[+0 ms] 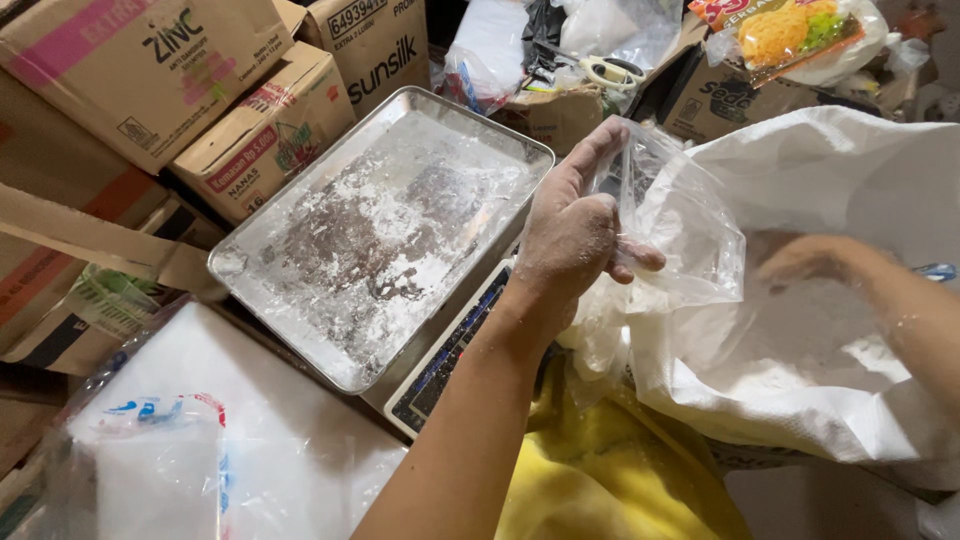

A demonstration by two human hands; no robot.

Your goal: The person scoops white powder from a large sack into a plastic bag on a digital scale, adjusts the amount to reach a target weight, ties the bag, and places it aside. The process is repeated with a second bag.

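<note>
Two bare forearms are seen, with no sleeves, watch or rings. The left hand (572, 232) is dusted with white powder, thickest across the knuckles behind the fingers and thinner toward the wrist. The right hand (800, 258) is blurred; white specks are scattered along the forearm behind it. A yellow garment (600, 480) is worn.

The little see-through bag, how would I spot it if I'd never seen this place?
Find the big white sack on the right. Just above its open mouth, the floury left hand pinches a clear plastic bag. Unlike the woven sack, it is thin and you can see through it.
</note>
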